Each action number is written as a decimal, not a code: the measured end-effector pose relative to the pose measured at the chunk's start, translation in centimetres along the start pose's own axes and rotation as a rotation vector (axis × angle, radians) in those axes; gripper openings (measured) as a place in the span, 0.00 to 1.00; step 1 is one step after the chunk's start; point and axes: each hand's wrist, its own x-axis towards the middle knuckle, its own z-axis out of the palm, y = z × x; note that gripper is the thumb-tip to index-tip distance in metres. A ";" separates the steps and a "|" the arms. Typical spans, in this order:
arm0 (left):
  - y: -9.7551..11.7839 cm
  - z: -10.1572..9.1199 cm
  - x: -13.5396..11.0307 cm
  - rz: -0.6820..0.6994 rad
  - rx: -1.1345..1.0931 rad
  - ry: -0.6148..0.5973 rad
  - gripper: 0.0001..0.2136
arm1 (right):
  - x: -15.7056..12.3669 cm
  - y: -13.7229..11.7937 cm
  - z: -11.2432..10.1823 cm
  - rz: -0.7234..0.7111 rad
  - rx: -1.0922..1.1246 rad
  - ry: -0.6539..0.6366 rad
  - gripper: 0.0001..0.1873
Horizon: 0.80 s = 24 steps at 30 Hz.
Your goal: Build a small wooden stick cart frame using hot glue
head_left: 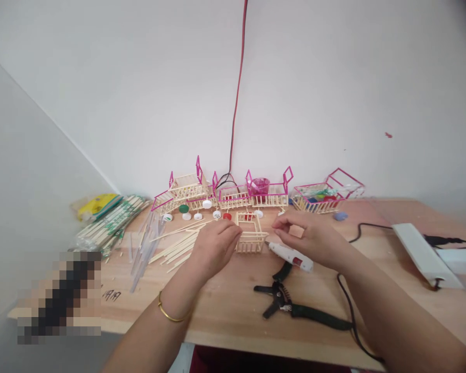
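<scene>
My left hand (217,246) is closed, its fingertips pinching the left side of a small basket-like frame (250,244) of pale wooden sticks on the table. To the right of the frame, my right hand (308,235) is raised with thumb and forefinger brought together. Whatever may be between those fingertips is too small to make out. Below the right hand lies a white glue gun (291,256), its nozzle pointing left toward the frame. Black-and-green pliers (281,298) rest on the table nearer to me.
Loose sticks (178,248) and clear glue sticks (145,256) lie left, near bagged sticks (111,220). Several finished stick carts (190,181) with magenta rims line the wall. A purple cup (260,189) stands among them. A black cord (345,295) crosses toward a white box (425,254).
</scene>
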 end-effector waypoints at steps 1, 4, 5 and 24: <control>0.0 0.0 0.0 0.000 -0.004 -0.003 0.07 | 0.0 0.0 0.1 0.004 0.023 -0.012 0.04; 0.1 0.0 0.0 0.005 -0.008 -0.002 0.07 | -0.1 0.4 0.5 0.011 0.065 -0.050 0.04; 0.1 0.0 0.0 0.007 -0.008 -0.004 0.08 | -0.2 0.5 0.5 0.012 0.072 -0.058 0.04; 0.3 0.3 0.0 0.019 0.036 -0.054 0.08 | -0.3 1.0 1.2 0.004 0.045 -0.045 0.04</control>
